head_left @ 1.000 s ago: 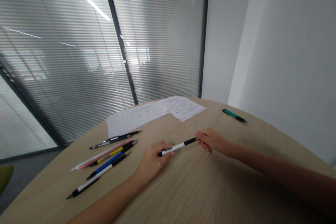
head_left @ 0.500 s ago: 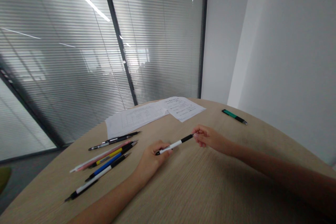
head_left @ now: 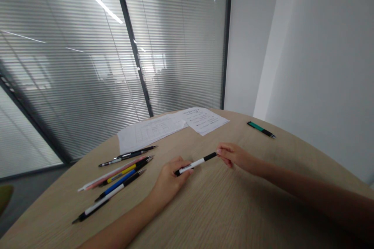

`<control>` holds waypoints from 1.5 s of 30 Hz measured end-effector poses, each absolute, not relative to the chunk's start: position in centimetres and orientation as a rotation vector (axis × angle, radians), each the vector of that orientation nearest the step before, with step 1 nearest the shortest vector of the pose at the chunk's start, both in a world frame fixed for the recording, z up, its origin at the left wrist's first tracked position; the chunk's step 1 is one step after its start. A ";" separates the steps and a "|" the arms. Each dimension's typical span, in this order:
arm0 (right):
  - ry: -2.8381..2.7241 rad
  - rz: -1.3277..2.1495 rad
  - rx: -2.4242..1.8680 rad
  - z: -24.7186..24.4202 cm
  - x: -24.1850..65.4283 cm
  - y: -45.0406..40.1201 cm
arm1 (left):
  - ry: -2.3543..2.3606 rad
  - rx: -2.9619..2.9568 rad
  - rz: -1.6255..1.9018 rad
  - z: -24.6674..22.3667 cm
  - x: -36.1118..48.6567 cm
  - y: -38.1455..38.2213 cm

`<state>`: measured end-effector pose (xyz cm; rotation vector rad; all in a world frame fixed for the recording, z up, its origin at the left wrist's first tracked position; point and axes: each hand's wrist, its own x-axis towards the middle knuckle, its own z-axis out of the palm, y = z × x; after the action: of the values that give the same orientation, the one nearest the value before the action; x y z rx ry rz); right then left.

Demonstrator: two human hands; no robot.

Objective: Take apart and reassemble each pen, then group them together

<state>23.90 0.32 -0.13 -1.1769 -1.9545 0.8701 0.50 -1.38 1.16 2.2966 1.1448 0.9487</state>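
Note:
A white pen point(head_left: 196, 163) with a black grip is held between my two hands, slanting up to the right. My left hand point(head_left: 171, 175) is closed around its black rear end and white barrel, thumb below and fingers above. At the other end, my right hand point(head_left: 232, 155) pinches the tip of the pen just past the black grip. The fingertips cover the very point, so I cannot see whether a small part is between them.
Left of my hands lie several pens, among them a blue pen point(head_left: 118, 184), a yellow pen point(head_left: 121, 174) and a white-and-black pen point(head_left: 102, 201). Printed papers point(head_left: 157, 130) rest at the far edge of the round wooden table point(head_left: 222, 210). A green pen point(head_left: 261, 129) is at the far right.
Both hands and the white pen have shifted slightly down and to the right. The right-hand fingers have changed pose a little at the pen's tip. The other pens and papers have not moved.

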 end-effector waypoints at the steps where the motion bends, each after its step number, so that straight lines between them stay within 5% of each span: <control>1: -1.960 0.854 -1.197 -0.1 23.9 0.3 | 1.148 2.287 0.947 1.2 0.5 -1.4; 17: -2.385 -0.579 -0.832 0.5 20.0 -4.7 | 1.041 2.408 0.909 1.2 1.0 -2.0; 26: -2.399 -0.797 -0.625 0.6 19.6 -5.3 | 0.823 2.587 0.871 1.0 1.2 -2.4; 35: -2.251 -0.378 -1.020 0.0 22.5 -1.6 | 1.238 2.577 0.965 0.4 0.6 -1.4; 45: -1.461 1.125 -0.880 4.3 24.6 0.1 | 1.416 2.822 0.405 0.0 0.8 -1.6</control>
<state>24.59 0.07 4.32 -0.8795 -1.4606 1.1248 0.84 -1.60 0.01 2.8221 1.4156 0.4054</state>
